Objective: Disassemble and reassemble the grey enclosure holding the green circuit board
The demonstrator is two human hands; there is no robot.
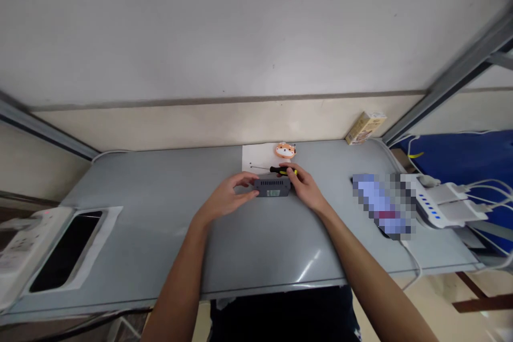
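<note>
A small dark grey box (272,187) with a row of vent slots and a pale label is at the middle of the desk. My left hand (231,192) grips its left end between thumb and fingers. In my right hand (304,184) is a screwdriver (276,170) with a black and yellow handle, its thin shaft pointing left above the box's far edge. The right hand is also close against the box's right end; whether it grips the box is hard to tell. Behind lies a white sheet of paper (258,152) with a tiny dark speck near its left edge.
An orange and white animal-face item (285,150) sits on the paper's right part. At the back right stands a small carton (364,128). A blurred-out phone (380,206) and a power strip (430,203) with plugs lie right. Left are a black phone (68,248) and another power strip (28,251).
</note>
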